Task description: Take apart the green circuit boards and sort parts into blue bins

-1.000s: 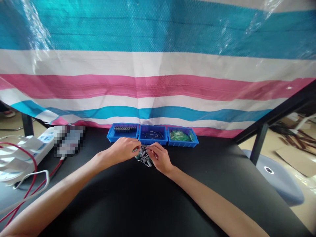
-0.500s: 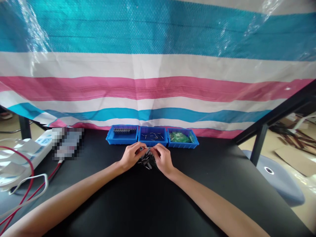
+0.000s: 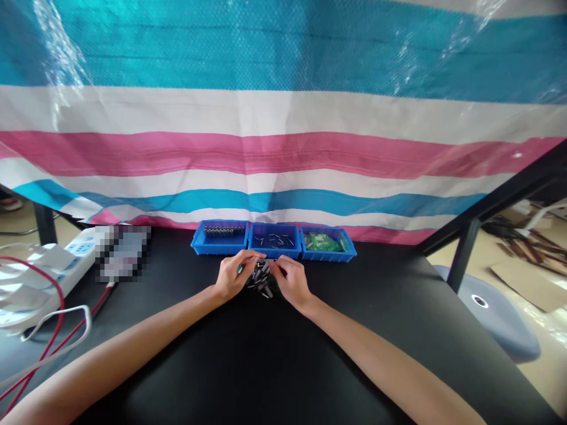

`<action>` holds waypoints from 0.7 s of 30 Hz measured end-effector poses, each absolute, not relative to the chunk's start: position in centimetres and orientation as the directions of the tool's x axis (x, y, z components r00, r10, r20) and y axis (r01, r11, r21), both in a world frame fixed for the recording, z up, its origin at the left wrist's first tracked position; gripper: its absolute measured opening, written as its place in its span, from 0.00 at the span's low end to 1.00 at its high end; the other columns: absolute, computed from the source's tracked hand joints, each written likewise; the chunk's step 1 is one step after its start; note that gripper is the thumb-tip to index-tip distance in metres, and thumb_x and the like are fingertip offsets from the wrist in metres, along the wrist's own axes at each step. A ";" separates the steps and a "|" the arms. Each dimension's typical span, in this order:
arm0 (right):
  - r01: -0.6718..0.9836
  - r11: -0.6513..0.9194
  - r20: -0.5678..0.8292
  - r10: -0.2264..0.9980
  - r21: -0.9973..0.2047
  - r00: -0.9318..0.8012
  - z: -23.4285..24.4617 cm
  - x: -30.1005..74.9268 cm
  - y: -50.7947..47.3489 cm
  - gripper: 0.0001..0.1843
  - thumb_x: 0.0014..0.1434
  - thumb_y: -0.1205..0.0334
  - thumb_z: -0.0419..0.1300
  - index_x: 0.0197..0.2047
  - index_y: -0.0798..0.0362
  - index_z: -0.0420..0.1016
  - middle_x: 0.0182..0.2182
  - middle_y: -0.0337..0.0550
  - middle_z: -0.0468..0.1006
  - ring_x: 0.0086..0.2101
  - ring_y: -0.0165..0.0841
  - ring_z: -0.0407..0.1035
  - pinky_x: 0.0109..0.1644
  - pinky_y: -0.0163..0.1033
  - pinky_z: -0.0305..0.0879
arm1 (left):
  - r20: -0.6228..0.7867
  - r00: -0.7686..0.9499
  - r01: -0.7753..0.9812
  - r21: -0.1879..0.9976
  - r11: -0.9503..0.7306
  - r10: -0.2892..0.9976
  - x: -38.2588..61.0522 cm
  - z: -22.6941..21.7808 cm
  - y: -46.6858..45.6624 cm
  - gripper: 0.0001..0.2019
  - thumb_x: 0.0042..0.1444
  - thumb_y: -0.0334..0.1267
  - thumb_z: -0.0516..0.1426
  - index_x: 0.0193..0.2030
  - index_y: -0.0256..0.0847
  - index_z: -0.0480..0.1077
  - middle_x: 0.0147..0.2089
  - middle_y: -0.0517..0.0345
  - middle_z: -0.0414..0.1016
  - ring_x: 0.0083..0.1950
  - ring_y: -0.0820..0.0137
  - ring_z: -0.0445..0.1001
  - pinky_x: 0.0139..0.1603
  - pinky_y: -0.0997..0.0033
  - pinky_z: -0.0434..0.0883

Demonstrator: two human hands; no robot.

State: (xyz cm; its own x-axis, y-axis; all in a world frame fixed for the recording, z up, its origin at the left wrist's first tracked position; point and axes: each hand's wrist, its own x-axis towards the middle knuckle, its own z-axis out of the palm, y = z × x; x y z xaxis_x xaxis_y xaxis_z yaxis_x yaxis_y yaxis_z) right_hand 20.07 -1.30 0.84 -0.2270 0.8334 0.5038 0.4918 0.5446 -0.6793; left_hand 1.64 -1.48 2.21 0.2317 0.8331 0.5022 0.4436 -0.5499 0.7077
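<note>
My left hand (image 3: 234, 274) and my right hand (image 3: 292, 280) meet over a small pile of dark cylindrical parts with metal pins (image 3: 262, 282) on the black table (image 3: 266, 366). Both hands have their fingers curled in a pinch around a small part held between them above the pile. A bit of green shows at my left fingers. Just behind the hands stand three blue bins: the left bin (image 3: 220, 236) holds a row of dark parts, the middle bin (image 3: 274, 240) holds loose metal pins, the right bin (image 3: 328, 244) holds green pieces.
A striped blue, white and pink tarp (image 3: 283, 136) hangs behind the bins. At the left lie a white power strip (image 3: 66, 262), red and white cables (image 3: 53, 330) and a blurred object (image 3: 121, 252). A black table leg (image 3: 463, 260) and a grey round stool (image 3: 491, 313) are at the right.
My left hand has come in from the left bin's front to meet my right hand over the pile. Both hands now sit closer together.
</note>
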 end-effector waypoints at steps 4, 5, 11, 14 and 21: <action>0.489 0.546 0.507 0.832 -0.680 -0.225 0.7 20.0 -1.3 0.21 0.67 0.58 0.51 0.23 0.53 0.66 0.22 0.37 0.65 0.25 0.28 0.63 0.30 0.34 0.57 | 0.504 0.238 0.413 0.721 -0.556 0.831 1.6 2.2 -1.5 0.12 0.65 0.38 0.49 0.46 0.36 0.71 0.27 0.58 0.75 0.26 0.77 0.72 0.34 0.80 0.69; 0.489 0.548 0.508 0.831 -0.679 -0.227 0.7 20.0 -1.2 0.21 0.67 0.58 0.51 0.23 0.53 0.66 0.22 0.37 0.65 0.25 0.28 0.63 0.30 0.34 0.57 | 0.507 0.237 0.412 0.720 -0.559 0.829 1.6 2.1 -1.5 0.11 0.65 0.38 0.49 0.46 0.36 0.70 0.27 0.59 0.75 0.26 0.77 0.71 0.33 0.80 0.68; 0.498 0.549 0.506 0.831 -0.672 -0.232 0.6 20.1 -1.3 0.19 0.67 0.59 0.51 0.24 0.53 0.68 0.23 0.38 0.67 0.25 0.29 0.64 0.31 0.34 0.58 | 0.530 0.250 0.423 0.693 -0.584 0.810 1.4 1.6 -1.1 0.11 0.65 0.37 0.48 0.47 0.37 0.69 0.32 0.59 0.75 0.25 0.79 0.67 0.30 0.80 0.67; 0.494 0.554 0.511 0.827 -0.670 -0.234 0.7 20.0 -1.3 0.20 0.67 0.59 0.51 0.23 0.53 0.67 0.22 0.38 0.66 0.25 0.29 0.63 0.31 0.35 0.58 | 0.595 0.265 0.442 0.625 -0.644 0.759 1.4 1.3 -0.8 0.12 0.66 0.36 0.49 0.51 0.38 0.70 0.36 0.55 0.75 0.32 0.76 0.71 0.36 0.78 0.69; 0.473 0.550 0.508 0.831 -0.689 -0.227 0.6 20.0 -1.2 0.18 0.67 0.59 0.52 0.25 0.53 0.69 0.24 0.40 0.70 0.26 0.30 0.66 0.32 0.35 0.61 | 0.647 0.325 0.456 0.531 -0.714 0.690 1.4 0.9 -0.4 0.15 0.64 0.34 0.51 0.55 0.42 0.71 0.34 0.56 0.73 0.32 0.76 0.71 0.34 0.78 0.70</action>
State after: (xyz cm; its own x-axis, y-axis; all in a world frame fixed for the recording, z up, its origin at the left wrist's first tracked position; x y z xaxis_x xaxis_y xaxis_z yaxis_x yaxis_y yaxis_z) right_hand 20.02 -1.24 0.63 -0.2269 0.8309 0.5081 0.4726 0.5501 -0.6885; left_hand 1.44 -0.41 0.87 0.3250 0.6898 0.6470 0.4565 -0.7136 0.5315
